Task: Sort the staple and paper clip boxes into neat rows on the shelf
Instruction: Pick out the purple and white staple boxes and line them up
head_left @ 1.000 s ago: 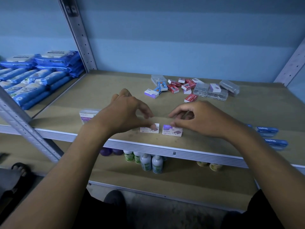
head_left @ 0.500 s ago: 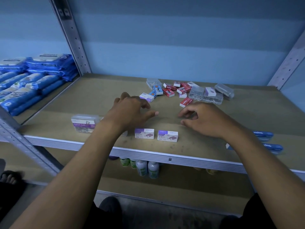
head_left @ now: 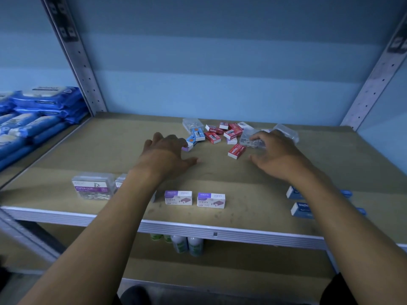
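Two purple-and-white staple boxes [head_left: 178,197] [head_left: 211,200] stand side by side near the shelf's front edge. A clear paper clip box [head_left: 92,186] sits at the front left; a second one beside it is mostly hidden by my left arm. A loose pile of red [head_left: 236,151], blue [head_left: 197,134] and clear [head_left: 251,139] boxes lies at the back. My left hand [head_left: 166,154] is open, its fingertips at a small purple box [head_left: 187,148]. My right hand [head_left: 276,154] is open, fingers over the clear boxes.
Two blue staple boxes [head_left: 300,209] lie at the front right, partly under my right arm. Blue wipe packs [head_left: 33,119] fill the neighbouring shelf on the left. Small bottles [head_left: 187,245] stand on the shelf below. Metal uprights [head_left: 74,53] frame the bay.
Both hands have let go of the two purple staple boxes at the front and have reached back to the loose pile.
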Demonstrator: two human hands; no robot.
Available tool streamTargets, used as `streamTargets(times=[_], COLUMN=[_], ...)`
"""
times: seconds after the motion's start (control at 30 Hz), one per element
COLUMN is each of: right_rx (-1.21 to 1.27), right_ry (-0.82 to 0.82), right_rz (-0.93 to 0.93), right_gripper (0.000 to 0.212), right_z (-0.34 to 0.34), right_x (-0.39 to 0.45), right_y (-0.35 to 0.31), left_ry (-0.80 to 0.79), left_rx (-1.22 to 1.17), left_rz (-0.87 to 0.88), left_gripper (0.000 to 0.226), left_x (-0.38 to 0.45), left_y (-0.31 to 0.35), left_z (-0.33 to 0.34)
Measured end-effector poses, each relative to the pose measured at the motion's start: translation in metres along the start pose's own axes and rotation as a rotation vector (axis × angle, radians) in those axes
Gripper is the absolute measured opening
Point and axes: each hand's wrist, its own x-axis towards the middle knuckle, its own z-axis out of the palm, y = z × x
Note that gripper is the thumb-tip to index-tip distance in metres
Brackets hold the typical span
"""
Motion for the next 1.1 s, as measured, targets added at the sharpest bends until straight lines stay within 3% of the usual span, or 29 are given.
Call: streamTargets(times=[0.27,0.5,0.83,1.0,1.1], right_rx=[0.026,-0.098,-0.030,0.001,0.060], right_ry=[0.003,-0.039,0.077,0.110,0.108], right_rz=[0.107,0.086,0.097,0.135,0.133], right_gripper=[0.066,0.056,0.051,0.053,0.035], right_z=[0.004,0.008,0.006,0.006,0.003], right_x=[0.018,0.024,0.021,0.022,0.020], right_y=[0.010,0.015,0.021,0.027,0.028], left_ry=[-0.136,-0.226,-0.150,-0.040,0.009], left_rx=[0.012,0.051,0.035,0.016,0.009], left_rz=[-0.026,-0.015,0.035,0.112,0.114], left_gripper=[0.073,0.080,0.050,0.026,0.030], left_x=[0.011,0.013,0.003,-0.006,-0.007], left_y=[0.011,0.017,0.023,0.023,0.023], left_z=[-0.001,0.005,0.001,0.001,0.000])
